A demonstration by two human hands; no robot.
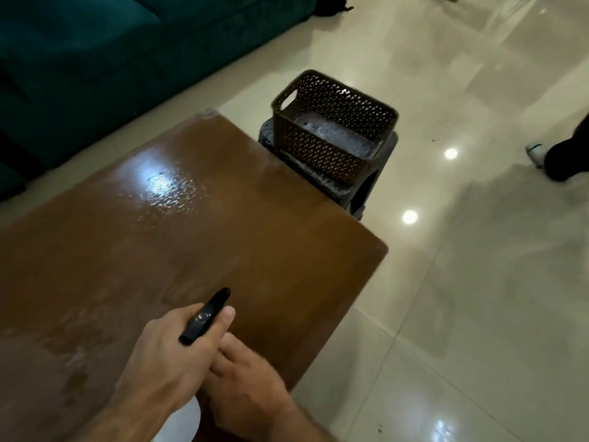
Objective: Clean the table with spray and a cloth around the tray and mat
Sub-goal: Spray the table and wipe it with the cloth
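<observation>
Spray bottle (204,317): black nozzle, white body; left hand (169,355) grips it.

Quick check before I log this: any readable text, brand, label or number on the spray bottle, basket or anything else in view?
None readable.
Spray bottle: black head and white body show no legible print; the left hand covers most of it.
Basket: perforated pattern only, no label.
Table: bare glossy wood, no markings.

A home living room: a dark teal sofa (95,52) stands by a low, glossy brown tabletop (178,224) on a polished cream tile floor (478,282), with a perforated brown basket (334,129) on a stool (357,186) beside the tabletop.
</observation>
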